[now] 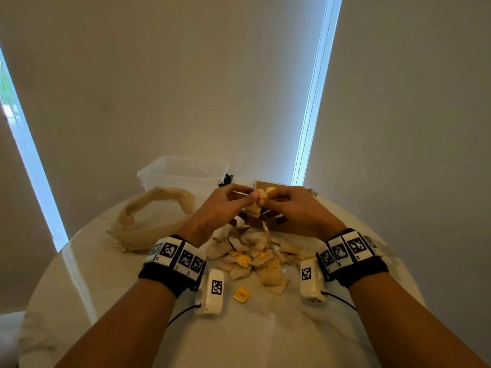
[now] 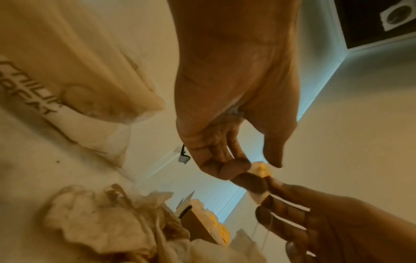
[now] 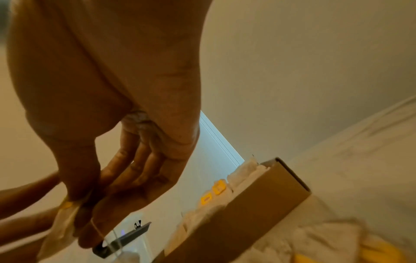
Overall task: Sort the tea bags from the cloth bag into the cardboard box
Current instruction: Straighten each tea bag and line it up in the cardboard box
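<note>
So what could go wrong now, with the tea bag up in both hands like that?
The tea bag is pinched between the left hand and the right hand, and its string hangs toward the pile of tea bags on the table. The string might snag another bag and drag it along. Pulling from both sides could also tear the thin paper. The cardboard box already looks quite full, so a new bag might slip back out.
</note>
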Demonstrator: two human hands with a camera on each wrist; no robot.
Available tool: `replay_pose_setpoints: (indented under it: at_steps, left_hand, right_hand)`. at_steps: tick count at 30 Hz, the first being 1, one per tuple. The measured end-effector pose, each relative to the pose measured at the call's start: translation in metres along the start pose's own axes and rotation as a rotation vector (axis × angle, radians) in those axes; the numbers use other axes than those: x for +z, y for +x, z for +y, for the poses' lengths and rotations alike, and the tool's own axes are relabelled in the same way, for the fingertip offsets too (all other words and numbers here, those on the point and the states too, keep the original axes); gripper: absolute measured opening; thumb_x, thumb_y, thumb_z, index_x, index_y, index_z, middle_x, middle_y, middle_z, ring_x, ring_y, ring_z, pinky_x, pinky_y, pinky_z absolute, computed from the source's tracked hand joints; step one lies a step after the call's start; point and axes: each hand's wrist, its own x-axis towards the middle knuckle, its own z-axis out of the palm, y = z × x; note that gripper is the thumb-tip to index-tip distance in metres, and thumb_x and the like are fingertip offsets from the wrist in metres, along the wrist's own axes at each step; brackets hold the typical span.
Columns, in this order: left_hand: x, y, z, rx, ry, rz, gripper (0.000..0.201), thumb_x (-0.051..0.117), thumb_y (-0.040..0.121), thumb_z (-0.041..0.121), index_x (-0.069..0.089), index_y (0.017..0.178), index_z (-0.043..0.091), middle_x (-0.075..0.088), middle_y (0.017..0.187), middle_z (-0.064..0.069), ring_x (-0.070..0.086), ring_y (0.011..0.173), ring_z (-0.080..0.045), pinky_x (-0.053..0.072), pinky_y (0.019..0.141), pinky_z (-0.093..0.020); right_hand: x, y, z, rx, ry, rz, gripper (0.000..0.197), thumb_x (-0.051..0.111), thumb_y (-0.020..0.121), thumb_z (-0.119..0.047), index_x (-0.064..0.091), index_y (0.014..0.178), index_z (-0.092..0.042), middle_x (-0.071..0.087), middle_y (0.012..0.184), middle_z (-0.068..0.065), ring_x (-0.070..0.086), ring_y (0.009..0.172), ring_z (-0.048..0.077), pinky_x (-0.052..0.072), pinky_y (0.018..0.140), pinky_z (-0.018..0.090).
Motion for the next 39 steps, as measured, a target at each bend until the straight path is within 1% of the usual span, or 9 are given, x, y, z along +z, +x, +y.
replay_pose_setpoints:
  at_steps: [4,9,15,19,22,25,29,36,39]
  left_hand:
    - [0.0,-0.008,-0.003,-0.083,-0.005,-0.191,0.056,0.061,0.091,0.074,0.064,0.132,0.035,0.077,0.116,0.006,0.079,0.09,-0.023,0.059,0.076,-0.034]
    - [0.002,-0.001,-0.008,-0.049,0.127,-0.302,0.047,0.072,0.093,0.055,0.069,0.131,0.027,0.078,0.114,0.004,0.079,0.086,-0.019,0.06,0.069,-0.027]
    - [-0.013,0.005,-0.017,0.017,0.034,-0.156,0.029,0.07,0.099,0.042,0.079,0.106,0.015,0.079,0.094,-0.009,0.077,0.081,-0.021,0.062,0.072,-0.031]
    - [-0.018,0.01,-0.021,0.008,-0.04,-0.057,0.022,0.069,0.101,0.033,0.076,0.112,0.015,0.079,0.091,-0.009,0.076,0.074,-0.019,0.061,0.065,-0.028]
    - [-0.012,0.014,-0.017,0.023,-0.045,-0.038,0.02,0.066,0.104,0.026,0.067,0.124,0.028,0.078,0.089,-0.009,0.075,0.072,-0.02,0.059,0.061,-0.027]
    - [-0.006,0.02,-0.008,0.064,0.001,-0.076,0.025,0.06,0.107,0.033,0.063,0.13,0.039,0.077,0.098,-0.01,0.077,0.078,-0.025,0.061,0.062,-0.029]
    - [0.006,0.026,0.0,0.118,0.144,-0.084,0.04,0.057,0.1,0.058,0.077,0.117,0.027,0.077,0.1,0.002,0.076,0.075,-0.014,0.055,0.059,-0.019]
    - [0.016,0.034,0.001,0.157,0.25,-0.025,0.024,0.074,0.093,0.048,0.081,0.104,0.028,0.076,0.095,0.004,0.07,0.068,-0.008,0.048,0.056,-0.014]
    - [0.016,0.033,0.004,0.16,0.268,-0.045,0.026,0.073,0.093,0.049,0.078,0.109,0.029,0.075,0.102,0.005,0.072,0.071,-0.008,0.049,0.055,-0.014]
  right_hand:
    - [-0.01,0.004,-0.015,0.012,0.054,-0.011,0.026,0.071,0.101,-0.027,0.073,0.121,-0.009,0.082,0.104,0.006,0.08,0.097,0.02,0.063,0.083,0.034]
    - [-0.017,0.01,-0.024,0.031,0.01,-0.006,0.027,0.071,0.101,-0.029,0.073,0.121,-0.01,0.082,0.106,0.005,0.079,0.1,0.019,0.063,0.085,0.034]
    - [-0.047,0.012,-0.026,0.082,-0.068,0.04,0.025,0.075,0.099,-0.029,0.075,0.114,-0.008,0.082,0.103,0.005,0.081,0.095,0.021,0.062,0.083,0.037]
    - [-0.066,0.014,-0.021,0.102,-0.122,0.112,0.022,0.076,0.098,-0.028,0.075,0.11,-0.01,0.083,0.097,0.003,0.081,0.091,0.019,0.064,0.09,0.043]
    - [-0.067,0.013,-0.021,0.089,-0.194,0.086,0.023,0.077,0.098,-0.03,0.075,0.109,-0.01,0.082,0.097,0.001,0.081,0.089,0.017,0.065,0.085,0.039]
    - [-0.062,0.014,-0.023,0.063,-0.242,0.048,0.023,0.077,0.098,-0.033,0.076,0.107,-0.012,0.082,0.098,-0.001,0.08,0.089,0.015,0.063,0.073,0.029]
    - [-0.056,0.015,-0.022,0.052,-0.271,0.02,0.024,0.078,0.097,-0.035,0.077,0.107,-0.013,0.082,0.094,-0.001,0.08,0.089,0.012,0.059,0.068,0.022]
    - [-0.049,0.017,-0.018,0.003,-0.238,0.046,0.034,0.081,0.094,-0.026,0.072,0.125,-0.014,0.079,0.106,0.0,0.079,0.091,0.012,0.063,0.072,0.025]
    - [-0.051,0.021,-0.016,-0.106,-0.213,0.052,0.029,0.083,0.092,-0.013,0.075,0.119,-0.017,0.078,0.108,-0.002,0.078,0.094,0.015,0.064,0.072,0.027]
